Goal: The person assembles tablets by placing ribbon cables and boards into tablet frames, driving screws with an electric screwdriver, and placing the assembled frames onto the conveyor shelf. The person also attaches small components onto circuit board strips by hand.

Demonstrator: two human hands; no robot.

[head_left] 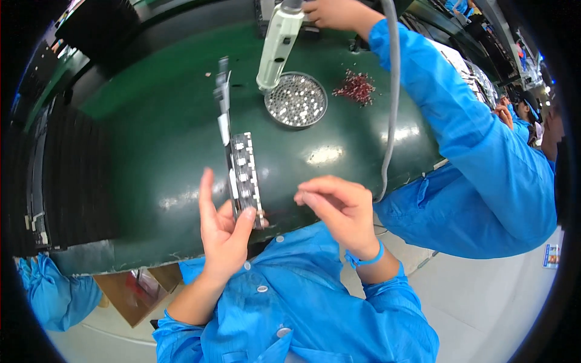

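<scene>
My left hand [225,235] grips the near end of a narrow black strip [244,172], its thumb pressed on the strip and its index finger stretched out. White and silvery parts sit in a row along the strip. A second long, thin dark-and-white strip [224,118] runs along its left side and extends farther away, blurred at the far end. To the right of the strip, apart from it, my right hand [342,212] is closed, thumb and index finger pinched together. Whatever is between those fingertips is too small to make out.
Beyond the strip stands a round tray [296,121] of small whitish pieces. A pile of tiny dark-red pieces [357,88] lies beside it. A pale-green handheld tool [280,48] hangs above; a grey cable [393,103] drops rightward. Another person's blue sleeve [442,103] reaches over. Black stacks [78,175] stand left.
</scene>
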